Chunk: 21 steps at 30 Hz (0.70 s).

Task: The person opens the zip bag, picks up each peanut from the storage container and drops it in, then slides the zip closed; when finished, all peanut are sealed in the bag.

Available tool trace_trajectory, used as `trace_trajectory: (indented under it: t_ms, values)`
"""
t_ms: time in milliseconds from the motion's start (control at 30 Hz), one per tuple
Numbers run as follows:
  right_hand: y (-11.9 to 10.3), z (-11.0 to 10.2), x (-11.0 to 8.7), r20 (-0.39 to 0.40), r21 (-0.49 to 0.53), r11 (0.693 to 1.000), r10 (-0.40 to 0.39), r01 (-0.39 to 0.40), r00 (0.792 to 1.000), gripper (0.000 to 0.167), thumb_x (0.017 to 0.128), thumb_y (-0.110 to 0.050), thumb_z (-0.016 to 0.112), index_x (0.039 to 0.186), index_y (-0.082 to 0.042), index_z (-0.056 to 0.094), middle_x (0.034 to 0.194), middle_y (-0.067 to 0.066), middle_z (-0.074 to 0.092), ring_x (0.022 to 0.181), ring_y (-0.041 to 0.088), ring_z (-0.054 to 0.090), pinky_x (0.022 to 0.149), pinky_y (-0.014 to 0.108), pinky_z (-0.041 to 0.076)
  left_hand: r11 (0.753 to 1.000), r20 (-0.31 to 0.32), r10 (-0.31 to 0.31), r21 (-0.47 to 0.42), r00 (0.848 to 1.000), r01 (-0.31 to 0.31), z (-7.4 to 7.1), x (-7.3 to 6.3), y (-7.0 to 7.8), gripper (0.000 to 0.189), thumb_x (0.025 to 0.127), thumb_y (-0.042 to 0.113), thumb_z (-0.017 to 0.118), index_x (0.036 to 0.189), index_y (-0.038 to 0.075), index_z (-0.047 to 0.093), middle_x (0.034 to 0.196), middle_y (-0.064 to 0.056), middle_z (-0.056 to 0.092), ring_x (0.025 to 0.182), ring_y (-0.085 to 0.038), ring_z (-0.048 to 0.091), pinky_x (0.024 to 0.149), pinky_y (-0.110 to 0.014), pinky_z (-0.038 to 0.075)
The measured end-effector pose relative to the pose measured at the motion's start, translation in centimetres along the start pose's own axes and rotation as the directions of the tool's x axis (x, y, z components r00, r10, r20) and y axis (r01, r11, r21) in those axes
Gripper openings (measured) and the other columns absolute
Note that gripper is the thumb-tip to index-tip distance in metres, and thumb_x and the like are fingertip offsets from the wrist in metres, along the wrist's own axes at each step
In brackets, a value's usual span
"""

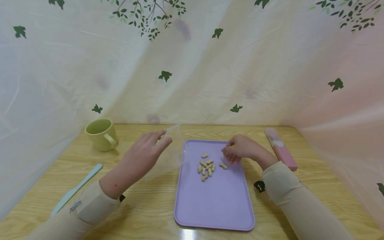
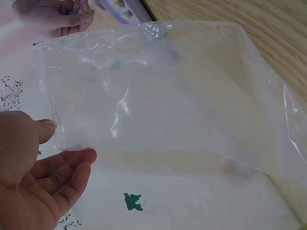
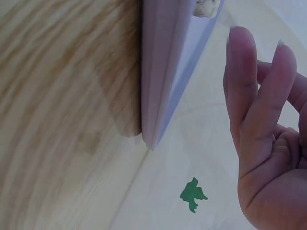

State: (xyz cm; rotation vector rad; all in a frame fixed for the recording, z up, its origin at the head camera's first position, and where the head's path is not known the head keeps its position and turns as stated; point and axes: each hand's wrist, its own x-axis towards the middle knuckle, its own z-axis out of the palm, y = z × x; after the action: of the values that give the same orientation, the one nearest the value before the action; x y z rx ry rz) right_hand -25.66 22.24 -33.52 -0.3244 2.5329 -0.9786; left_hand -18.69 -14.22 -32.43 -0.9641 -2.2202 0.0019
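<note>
My left hand (image 1: 144, 153) holds a clear plastic bag (image 2: 144, 96) up beside the tray's left edge. In the left wrist view, the thumb and fingers stand apart at the bag's corner. Over the upper right of a purple tray (image 1: 216, 206), my right hand (image 1: 241, 148) has its thumb and fingertips together. A small tan thing, seemingly a peanut (image 2: 87, 8), shows at those fingertips in the left wrist view. Several unshelled peanuts (image 1: 209, 166) lie in a loose group on the tray, and another part of them (image 1: 223, 165) lies nearer the right hand.
A green mug (image 1: 100, 135) stands at the back left of the wooden table (image 1: 144, 206). In front of it lies a pale blue knife-shaped utensil (image 1: 76, 188), partly behind the left sleeve. Right of the tray is a pink case (image 1: 282, 150). A leaf-printed sheet (image 1: 192, 66) hangs around the table.
</note>
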Motion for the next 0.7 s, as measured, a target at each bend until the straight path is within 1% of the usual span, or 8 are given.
trace_trajectory:
  t_ms: [200,367,533,700]
  values:
    - [-0.3,0.0,0.3,-0.02,0.106,0.994,0.016,-0.014,1.0,0.025,0.102,-0.021,0.067,0.093,0.002,0.073,0.08,0.01,0.078,0.065,0.016,0.074,0.064,0.032,0.065,1.0,0.014,0.003,-0.003,1.0,-0.003,0.0,0.1,0.0,0.037,0.095,-0.01,0.07,0.126,0.01,0.062,0.128,-0.024,0.073,0.105,-0.038,0.076,0.092,-0.05,0.065]
    - [-0.7,-0.1,0.2,-0.025,0.16,0.987,-0.009,0.013,1.0,0.026,0.102,-0.02,0.066,0.102,0.005,0.074,0.084,0.009,0.078,0.069,0.015,0.075,0.065,0.029,0.065,1.0,0.02,0.003,-0.006,1.0,-0.003,-0.1,0.2,0.0,0.038,0.095,-0.01,0.071,0.126,0.011,0.063,0.129,-0.024,0.073,0.104,-0.038,0.076,0.092,-0.05,0.065]
    - [-1.4,-0.2,0.3,-0.031,0.206,0.978,-0.029,0.035,0.999,0.033,0.103,-0.021,0.065,0.115,0.009,0.072,0.088,0.01,0.079,0.072,0.015,0.076,0.067,0.029,0.065,1.0,0.01,0.008,-0.003,1.0,-0.008,-0.1,0.2,0.0,0.037,0.095,-0.011,0.07,0.125,0.01,0.063,0.129,-0.024,0.073,0.104,-0.037,0.076,0.093,-0.05,0.065]
    - [-2.2,-0.1,0.3,-0.032,0.249,0.967,-0.049,0.056,0.998,0.034,0.104,-0.022,0.064,0.117,0.009,0.071,0.089,0.01,0.08,0.072,0.015,0.076,0.067,0.029,0.065,1.0,0.016,0.011,-0.001,1.0,-0.011,-0.2,0.3,0.1,0.038,0.094,-0.011,0.07,0.125,0.01,0.063,0.129,-0.024,0.073,0.104,-0.038,0.075,0.093,-0.05,0.064]
